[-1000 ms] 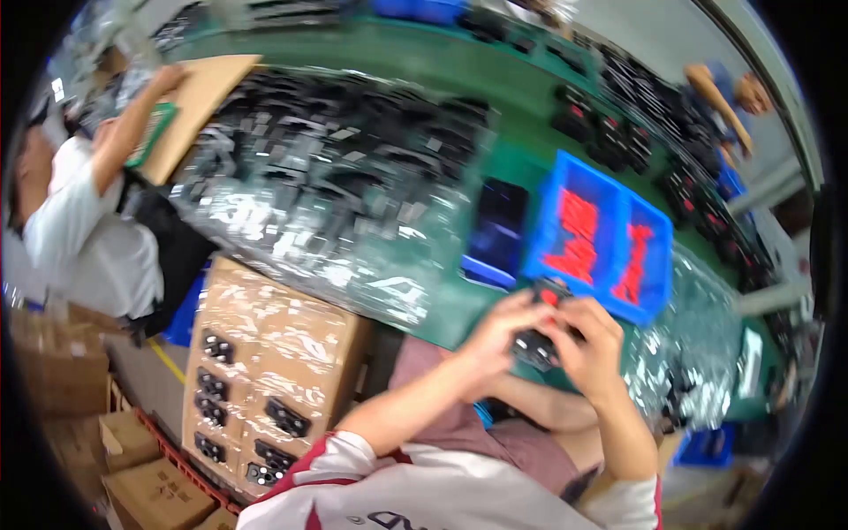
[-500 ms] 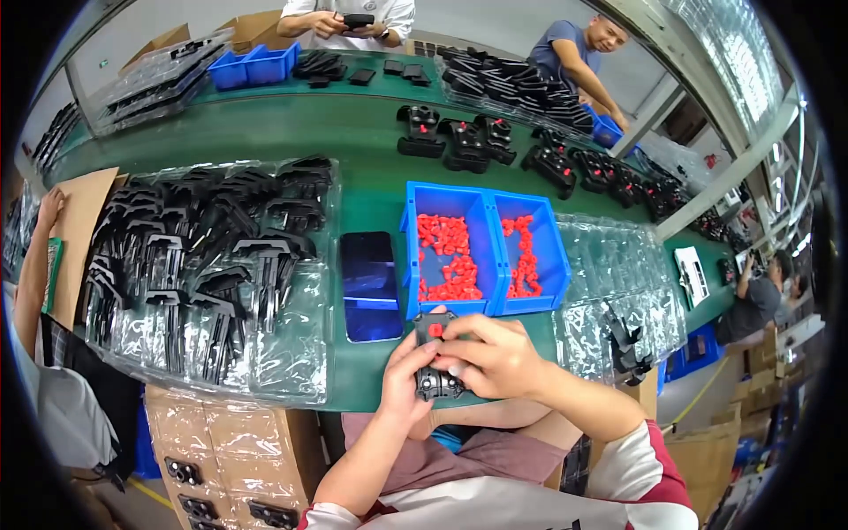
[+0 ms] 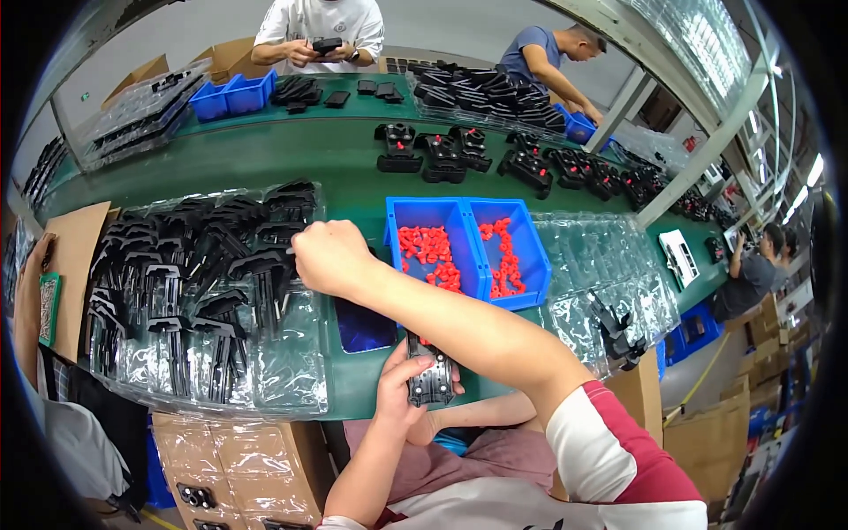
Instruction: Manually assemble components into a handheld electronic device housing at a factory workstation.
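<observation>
At the near edge of the surface (image 3: 265, 157), a worker's left hand (image 3: 397, 386) grips a black assembly (image 3: 431, 382), one red insert (image 3: 423, 342) showing on it. The right hand (image 3: 331, 256) curls at the right edge of a tray (image 3: 296, 371); whether its grip holds anything cannot be told. Many black brackets (image 3: 218, 327) and loose red pieces (image 3: 426, 246) appear unfitted; red-dotted units (image 3: 439, 155) toward the far edge look further along.

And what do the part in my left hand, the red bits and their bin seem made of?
Part: likely plastic, black with a soft sheen; coated metal possible. Red bits: probably matte plastic, evenly coloured. Bin: apparently satin plastic, smooth walls.
</observation>
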The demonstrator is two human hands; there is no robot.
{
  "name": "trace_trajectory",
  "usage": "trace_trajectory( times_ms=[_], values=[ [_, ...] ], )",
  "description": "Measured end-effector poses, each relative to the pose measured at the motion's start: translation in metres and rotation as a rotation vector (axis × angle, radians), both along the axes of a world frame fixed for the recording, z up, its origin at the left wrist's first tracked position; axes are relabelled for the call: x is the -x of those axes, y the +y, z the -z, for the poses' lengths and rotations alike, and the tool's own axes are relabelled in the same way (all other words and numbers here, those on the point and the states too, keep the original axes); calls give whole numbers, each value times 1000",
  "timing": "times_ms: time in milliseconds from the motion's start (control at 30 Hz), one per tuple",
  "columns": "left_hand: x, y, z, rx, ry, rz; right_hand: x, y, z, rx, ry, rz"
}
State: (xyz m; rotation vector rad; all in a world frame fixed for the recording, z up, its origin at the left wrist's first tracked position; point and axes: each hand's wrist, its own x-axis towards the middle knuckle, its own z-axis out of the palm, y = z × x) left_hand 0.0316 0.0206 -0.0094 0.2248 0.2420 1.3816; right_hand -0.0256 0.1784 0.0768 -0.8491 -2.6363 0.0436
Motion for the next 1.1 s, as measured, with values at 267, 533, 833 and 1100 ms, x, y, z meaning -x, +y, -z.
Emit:
trace_trajectory(
  times_ms=[267,533,833,1100],
  values=[
    [1,-1,-7,-10,10,-18,-46,-3,-25,208,481,99],
    [-2,-7,-12,-31,-157,-53,-169,-61,-23,378,509,93],
    [-14,0,-6,-80,143,-39,-218,-87,-7,260,632,147],
    [-31,4,-11,-36,280,-163,-269,-111,57,1026,1265,110]
  ],
)
